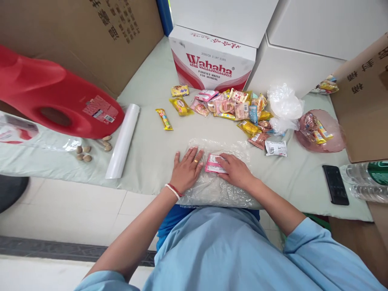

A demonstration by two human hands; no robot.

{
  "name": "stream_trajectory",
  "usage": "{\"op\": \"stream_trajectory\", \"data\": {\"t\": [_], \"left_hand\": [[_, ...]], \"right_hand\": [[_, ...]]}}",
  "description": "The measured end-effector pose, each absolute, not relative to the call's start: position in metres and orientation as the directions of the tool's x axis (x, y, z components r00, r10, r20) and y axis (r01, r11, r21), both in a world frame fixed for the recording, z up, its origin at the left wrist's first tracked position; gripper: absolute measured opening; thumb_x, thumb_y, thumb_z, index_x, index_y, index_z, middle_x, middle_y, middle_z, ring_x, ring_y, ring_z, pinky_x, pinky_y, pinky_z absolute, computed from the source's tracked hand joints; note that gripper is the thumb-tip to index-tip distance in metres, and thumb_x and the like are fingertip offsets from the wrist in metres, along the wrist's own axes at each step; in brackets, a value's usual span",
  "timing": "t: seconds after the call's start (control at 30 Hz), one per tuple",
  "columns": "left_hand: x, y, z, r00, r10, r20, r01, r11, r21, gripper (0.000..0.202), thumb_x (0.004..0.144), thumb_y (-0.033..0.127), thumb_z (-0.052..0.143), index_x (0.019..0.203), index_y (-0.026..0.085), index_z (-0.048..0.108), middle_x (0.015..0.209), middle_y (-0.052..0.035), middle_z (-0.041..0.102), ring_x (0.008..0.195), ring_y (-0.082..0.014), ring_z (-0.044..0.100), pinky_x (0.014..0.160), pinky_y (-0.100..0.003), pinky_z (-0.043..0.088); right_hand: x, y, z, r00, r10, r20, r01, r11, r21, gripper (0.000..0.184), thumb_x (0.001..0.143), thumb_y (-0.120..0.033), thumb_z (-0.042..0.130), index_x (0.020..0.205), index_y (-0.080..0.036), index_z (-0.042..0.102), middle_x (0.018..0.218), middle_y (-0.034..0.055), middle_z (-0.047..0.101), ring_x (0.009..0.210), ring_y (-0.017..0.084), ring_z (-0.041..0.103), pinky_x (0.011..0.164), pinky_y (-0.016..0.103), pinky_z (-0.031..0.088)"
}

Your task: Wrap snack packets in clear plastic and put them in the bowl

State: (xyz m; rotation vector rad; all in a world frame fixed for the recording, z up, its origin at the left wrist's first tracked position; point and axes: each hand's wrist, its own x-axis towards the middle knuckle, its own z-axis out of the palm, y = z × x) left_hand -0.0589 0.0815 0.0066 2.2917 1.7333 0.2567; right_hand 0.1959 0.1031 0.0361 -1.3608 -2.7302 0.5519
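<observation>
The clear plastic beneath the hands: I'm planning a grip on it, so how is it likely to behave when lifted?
The clear plastic is probably floppy, since its surface is wrinkled all over. It looks thin and see-through, so likely light for its spread. Lifting it might also shift the pink-and-white packet under the right hand.

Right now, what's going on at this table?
A person in a light blue shirt is working over crinkled clear plastic on the cloth-covered table. The left hand lies flat on the plastic, while the right hand rests over a pink-and-white packet. Beyond them, wrapped snacks lie in a loose pile before a Wahaha purified water box; a few more sit in a pink see-through dish.
</observation>
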Motion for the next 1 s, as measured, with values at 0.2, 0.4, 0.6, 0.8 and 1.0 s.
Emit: {"op": "stream_trajectory", "data": {"t": [0.2,0.4,0.6,0.8,1.0], "left_hand": [[-0.073,0.085,0.002,0.317,0.948,0.011,0.907,-0.307,0.288,0.057,0.111,0.046,0.031,0.165,0.029,0.038,0.174,-0.0095,0.031,0.161,-0.0291,0.032,0.13,-0.07,0.002],[-0.076,0.085,0.003,0.315,0.949,0.011,0.908,-0.305,0.289,0.057,0.11,0.047,0.033,0.165,0.03,0.039,0.174,-0.0105,0.03,0.162,-0.03,0.031,0.13,-0.07,-0.001],[-0.079,0.084,0.005,0.313,0.949,0.037,0.908,-0.31,0.282,0.055,0.111,0.044,0.035,0.163,0.03,0.041,0.174,-0.0095,0.032,0.161,-0.0297,0.031,0.131,-0.071,0.003],[-0.079,0.085,0.006,0.309,0.951,0.027,0.91,-0.304,0.283,0.056,0.11,0.045,0.039,0.164,0.031,0.039,0.173,-0.01,0.033,0.16,-0.0313,0.034,0.131,-0.071,0.005],[-0.08,0.085,0.005,0.31,0.951,0.014,0.914,-0.302,0.272,0.057,0.11,0.047,0.037,0.164,0.029,0.04,0.173,-0.0095,0.031,0.161,-0.0308,0.033,0.131,-0.071,0.006]], "right_hand": [[0.215,0.104,0.045,-0.56,0.829,0.002,0.754,0.51,-0.414,0.062,0.093,-0.039,0.077,0.149,-0.021,0.057,0.15,0.0186,0.058,0.134,0.035,0.058,0.109,0.053,0.054],[0.196,0.088,0.041,-0.649,0.758,-0.07,0.714,0.573,-0.403,0.063,0.091,-0.032,0.08,0.148,-0.021,0.058,0.153,0.0191,0.056,0.137,0.035,0.056,0.111,0.054,0.053],[0.18,0.13,0.067,-0.664,0.733,-0.147,0.712,0.56,-0.424,0.05,0.099,-0.049,0.069,0.141,-0.021,0.065,0.155,0.0163,0.056,0.132,0.032,0.061,0.105,0.044,0.055],[0.117,0.295,0.106,-0.4,0.909,0.119,0.89,0.416,-0.187,0.056,0.105,-0.054,0.052,0.139,-0.011,0.061,0.133,0.0235,0.065,0.133,0.043,0.048,0.106,0.057,0.045],[0.063,0.416,0.088,-0.215,0.959,-0.185,0.975,0.199,-0.099,0.064,0.094,-0.049,0.073,0.139,-0.006,0.059,0.14,0.023,0.062,0.137,0.043,0.047,0.11,0.057,0.042]]}}
